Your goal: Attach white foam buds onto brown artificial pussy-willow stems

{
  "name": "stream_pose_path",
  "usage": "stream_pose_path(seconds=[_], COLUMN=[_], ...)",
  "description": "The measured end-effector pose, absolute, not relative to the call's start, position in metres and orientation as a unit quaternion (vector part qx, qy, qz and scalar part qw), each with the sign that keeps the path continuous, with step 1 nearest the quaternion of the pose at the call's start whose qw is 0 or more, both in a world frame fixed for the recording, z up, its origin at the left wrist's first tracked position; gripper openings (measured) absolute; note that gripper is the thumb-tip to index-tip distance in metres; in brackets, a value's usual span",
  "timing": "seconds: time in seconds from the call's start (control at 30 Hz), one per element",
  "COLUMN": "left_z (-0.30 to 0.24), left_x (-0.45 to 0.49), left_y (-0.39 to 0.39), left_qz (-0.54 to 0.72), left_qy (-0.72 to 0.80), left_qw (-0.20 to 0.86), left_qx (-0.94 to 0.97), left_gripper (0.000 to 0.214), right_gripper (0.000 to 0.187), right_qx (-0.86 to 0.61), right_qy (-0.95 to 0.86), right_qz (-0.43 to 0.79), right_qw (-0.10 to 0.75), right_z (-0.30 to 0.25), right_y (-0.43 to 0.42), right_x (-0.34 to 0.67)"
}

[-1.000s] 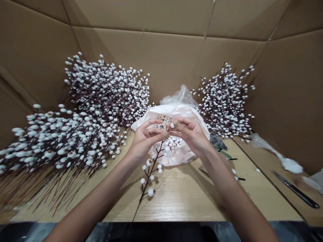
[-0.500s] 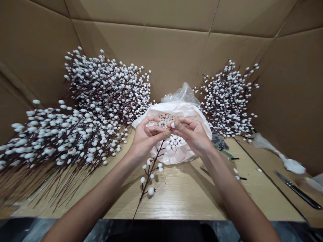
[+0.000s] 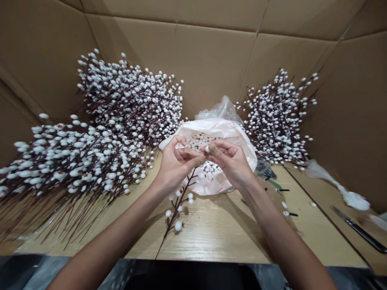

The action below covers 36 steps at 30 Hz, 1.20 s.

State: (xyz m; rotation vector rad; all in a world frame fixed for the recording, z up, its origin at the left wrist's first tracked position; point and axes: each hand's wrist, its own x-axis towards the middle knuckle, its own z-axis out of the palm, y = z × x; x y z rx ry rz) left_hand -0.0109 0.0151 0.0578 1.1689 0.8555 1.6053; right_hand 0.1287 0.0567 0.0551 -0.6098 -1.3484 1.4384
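my right hand point(image 3: 230, 164) is narrow and pinches one small white berry point(image 3: 207, 148) over the plastic bag point(image 3: 222, 128). it feels light and maybe soft, so i take it gently by fingertips. my left hand point(image 3: 177, 164) is narrow too, holding i cannot tell what.

Directly behind my fingers point(image 3: 213, 149): plastic bag point(image 3: 217, 129) of loose berries point(image 3: 201, 141), standing on the bench point(image 3: 217, 237). Berry stem point(image 3: 177, 209) lies on bench just before fingers. Branch bundle point(image 3: 90, 161) left of them, second branch bundle point(image 3: 276, 121) right.
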Motion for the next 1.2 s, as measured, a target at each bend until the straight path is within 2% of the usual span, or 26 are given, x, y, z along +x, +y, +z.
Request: stream_pose_path(seconds=[0.93,1.2], left_z=[0.0548,0.0531], left_x=[-0.0068,-0.0082], left_y=[0.0183,0.0195], left_qz=[0.663,0.666], left_qy=[0.357,0.353], left_qw=[0.464,0.462], left_qx=[0.468,0.468], left_gripper=[0.052,0.053], right_gripper=[0.023,0.016], right_qx=[-0.277,-0.257], right_qy=[-0.599,-0.601], right_qz=[0.558,0.563], right_qw=[0.503,0.506], right_z=[0.0507,0.0483], right_y=[0.06,0.0608], right_x=[0.1319,0.1307])
